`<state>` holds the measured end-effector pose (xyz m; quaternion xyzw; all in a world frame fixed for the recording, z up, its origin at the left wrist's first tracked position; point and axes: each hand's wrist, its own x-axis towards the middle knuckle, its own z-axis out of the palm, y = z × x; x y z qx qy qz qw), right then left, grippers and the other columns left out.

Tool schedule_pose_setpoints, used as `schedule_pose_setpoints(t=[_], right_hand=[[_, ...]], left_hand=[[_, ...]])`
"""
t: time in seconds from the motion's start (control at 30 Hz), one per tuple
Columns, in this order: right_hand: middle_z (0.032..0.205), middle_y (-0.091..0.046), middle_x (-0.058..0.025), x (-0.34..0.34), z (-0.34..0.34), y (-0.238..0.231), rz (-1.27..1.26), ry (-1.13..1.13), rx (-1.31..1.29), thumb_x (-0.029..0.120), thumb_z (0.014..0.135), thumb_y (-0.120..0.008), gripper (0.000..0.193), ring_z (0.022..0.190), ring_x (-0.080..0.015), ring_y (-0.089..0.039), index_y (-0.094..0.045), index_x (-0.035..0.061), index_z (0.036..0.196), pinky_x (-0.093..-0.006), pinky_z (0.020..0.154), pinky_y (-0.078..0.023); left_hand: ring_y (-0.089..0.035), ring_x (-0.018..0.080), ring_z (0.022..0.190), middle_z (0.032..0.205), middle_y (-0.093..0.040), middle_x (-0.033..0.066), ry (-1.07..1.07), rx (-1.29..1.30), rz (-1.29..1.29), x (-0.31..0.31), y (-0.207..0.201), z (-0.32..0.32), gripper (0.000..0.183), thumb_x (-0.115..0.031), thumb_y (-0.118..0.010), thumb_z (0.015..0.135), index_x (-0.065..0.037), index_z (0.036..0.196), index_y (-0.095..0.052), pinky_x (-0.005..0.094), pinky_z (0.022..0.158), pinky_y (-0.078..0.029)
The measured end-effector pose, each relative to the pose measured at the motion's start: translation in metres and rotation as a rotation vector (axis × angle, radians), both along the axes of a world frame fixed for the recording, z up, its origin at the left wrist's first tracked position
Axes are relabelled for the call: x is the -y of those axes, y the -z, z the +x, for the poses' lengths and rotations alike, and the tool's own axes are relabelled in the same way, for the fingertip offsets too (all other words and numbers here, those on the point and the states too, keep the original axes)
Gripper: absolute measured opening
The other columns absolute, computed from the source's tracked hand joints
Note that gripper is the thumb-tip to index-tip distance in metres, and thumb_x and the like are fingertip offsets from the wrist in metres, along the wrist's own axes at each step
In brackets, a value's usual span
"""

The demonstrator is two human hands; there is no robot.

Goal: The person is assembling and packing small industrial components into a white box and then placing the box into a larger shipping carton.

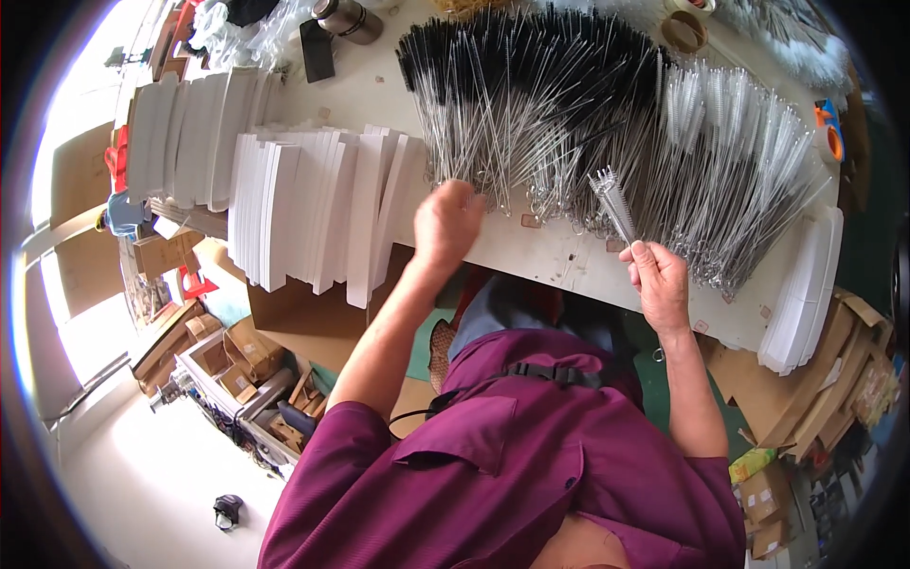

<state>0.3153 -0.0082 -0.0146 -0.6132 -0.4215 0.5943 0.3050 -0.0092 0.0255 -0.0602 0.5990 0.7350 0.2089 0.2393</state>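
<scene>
My right hand is closed on the lower end of a small bunch of thin wire brushes, pinched between thumb and fingers, their bristled ends pointing up. At the table's front edge my left hand has its fingers curled over the wire ends of the black-bristled brushes. It is slightly blurred, and whatever it grips is hidden. Those brushes lie in a wide heap, black bristles to the far side, looped wire ends towards me. Beside them on the right lies a heap of wire brushes with clear bristles.
Folded white cartons stand in rows at the left, with more white cartons at the right edge. Tape rolls and a metal flask sit at the back. An open cardboard box is below the table's left part.
</scene>
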Motion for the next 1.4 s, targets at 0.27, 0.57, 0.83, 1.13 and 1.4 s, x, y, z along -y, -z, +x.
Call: schedule_pose_setpoints(t=[0.27,0.57,0.83,1.13,1.4], right_hand=[[0.064,-0.049,0.0039,0.007,-0.002,0.012,-0.036,0.013,0.008,0.031,0.106,-0.055,0.038,0.06,-0.0032,-0.043,-0.068,0.0006,0.087,-0.023,0.054,-0.033],[0.063,-0.049,0.0039,-0.003,-0.016,0.016,-0.056,-0.089,0.054,0.033,0.106,-0.054,0.04,0.06,-0.0038,-0.041,-0.068,0.0003,0.088,-0.0237,0.054,-0.033],[0.064,-0.049,0.0035,-0.009,-0.023,0.021,-0.069,-0.114,0.052,0.033,0.106,-0.055,0.04,0.06,-0.0039,-0.042,-0.068,0.0002,0.089,-0.0238,0.054,-0.033],[0.064,-0.048,0.0064,-0.012,-0.025,0.03,-0.042,-0.135,0.013,0.032,0.107,-0.053,0.037,0.052,-0.0007,-0.035,-0.067,0.0021,0.092,-0.0199,0.046,-0.026],[0.064,-0.049,0.0047,-0.018,-0.029,0.025,-0.103,-0.162,0.032,0.032,0.107,-0.053,0.039,0.058,-0.0027,-0.04,-0.068,0.0004,0.09,-0.0219,0.052,-0.032]], left_hand=[[-0.068,0.0374,0.082,0.086,-0.068,0.0164,-0.178,-0.354,0.015,0.016,-0.007,-0.083,0.023,-0.022,-0.072,0.084,-0.003,0.096,-0.066,0.047,0.075,-0.055],[-0.063,0.0391,0.102,0.105,-0.059,0.0198,-0.222,-0.648,-0.199,0.04,-0.014,-0.107,0.047,-0.026,-0.077,0.079,0.001,0.111,-0.057,0.0484,0.081,-0.055],[-0.068,0.0388,0.093,0.103,-0.066,0.0192,-0.106,-0.572,-0.097,0.046,-0.005,-0.094,0.051,-0.03,-0.073,0.083,-0.001,0.123,-0.057,0.0489,0.078,-0.056],[-0.071,0.04,0.084,0.091,-0.071,0.0222,-0.159,-0.572,-0.352,0.034,0.02,-0.104,0.041,-0.027,-0.068,0.086,0.0,0.115,-0.059,0.0497,0.075,-0.056],[-0.071,0.041,0.083,0.088,-0.071,0.0233,-0.285,-0.601,-0.174,0.038,-0.014,-0.111,0.038,-0.03,-0.07,0.086,0.001,0.104,-0.06,0.0502,0.074,-0.057]])
